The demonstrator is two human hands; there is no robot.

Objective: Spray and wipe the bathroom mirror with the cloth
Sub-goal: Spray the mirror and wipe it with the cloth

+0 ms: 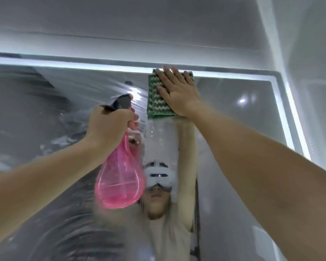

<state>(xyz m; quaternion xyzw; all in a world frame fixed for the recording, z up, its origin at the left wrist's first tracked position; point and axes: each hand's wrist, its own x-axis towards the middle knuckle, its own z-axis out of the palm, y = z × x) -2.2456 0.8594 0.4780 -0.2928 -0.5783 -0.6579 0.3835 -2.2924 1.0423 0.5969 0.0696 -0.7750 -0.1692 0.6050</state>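
Streaks of wet spray cover the mirror [45, 110] at frame left; a lit strip [83, 65] edges its top. Your left hand [109, 127], center-left, grips the pink spray bottle [120, 178] by its neck. Your right hand [177, 91], fingers flat and spread, presses the green cloth [154, 102] against the mirror's top edge, upper center.

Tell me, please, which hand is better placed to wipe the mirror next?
The right hand: its flat fingers already press the green cloth against the mirror near its top edge. The left hand grips the pink spray bottle.
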